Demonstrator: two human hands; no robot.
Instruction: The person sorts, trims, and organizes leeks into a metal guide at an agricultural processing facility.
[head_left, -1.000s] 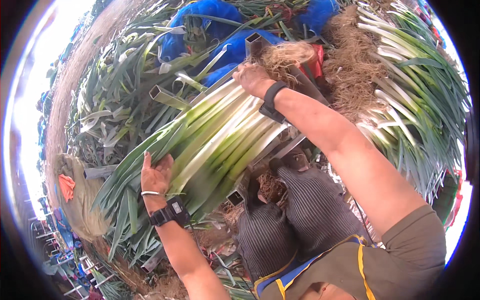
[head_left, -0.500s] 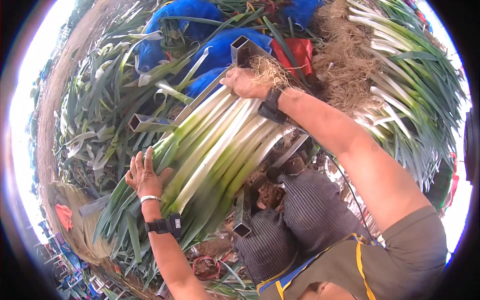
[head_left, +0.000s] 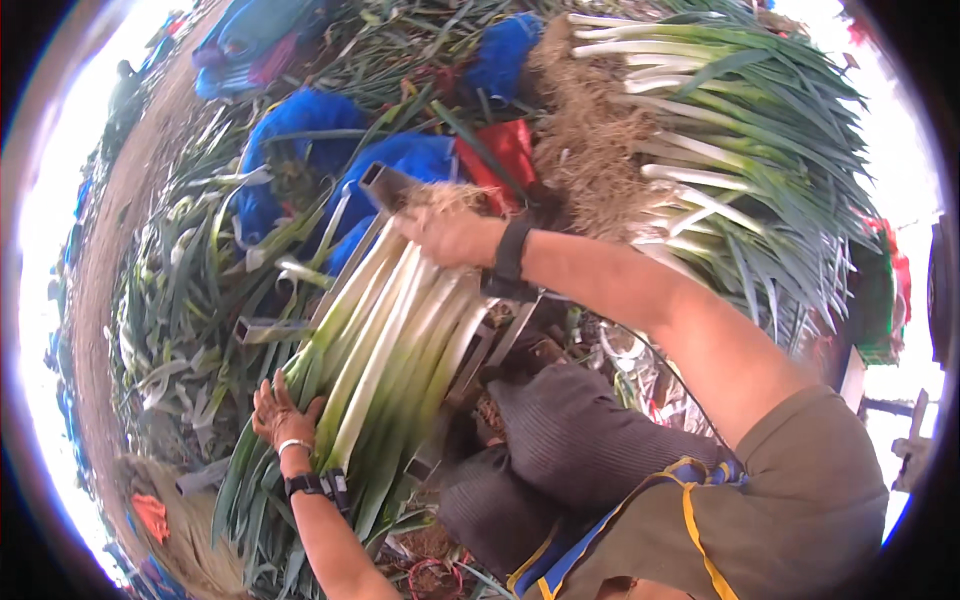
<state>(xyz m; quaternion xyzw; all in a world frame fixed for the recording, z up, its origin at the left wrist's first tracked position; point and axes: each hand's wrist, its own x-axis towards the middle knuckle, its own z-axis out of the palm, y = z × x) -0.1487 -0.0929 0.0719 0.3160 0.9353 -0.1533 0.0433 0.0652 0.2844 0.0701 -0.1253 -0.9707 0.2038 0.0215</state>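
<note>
A row of leeks (head_left: pixel 374 340) lies slantwise on a metal frame (head_left: pixel 384 186), white ends up and right, green leaves down and left. My right hand (head_left: pixel 448 232) is curled over the white root ends at the top, with tan roots showing around it and its fingers somewhat blurred. Against the outer side of the leaves rests my left hand (head_left: pixel 283 412), palm toward the bundle and fingers spread apart. The thumb of this hand reaches over the leek leaves.
A large pile of leeks (head_left: pixel 740 150) lies at the right, its roots (head_left: pixel 585 150) toward the middle. Blue netting (head_left: pixel 405 160) and a red cloth (head_left: pixel 497 160) lie beyond the frame. Loose leaves (head_left: pixel 180 330) cover the ground at the left. My knees (head_left: pixel 590 415) are close beside the frame.
The whole view has swung to the right, so the leeks, frame and both hands appear farther left and lower. Both hands keep about the same places on the leeks.
</note>
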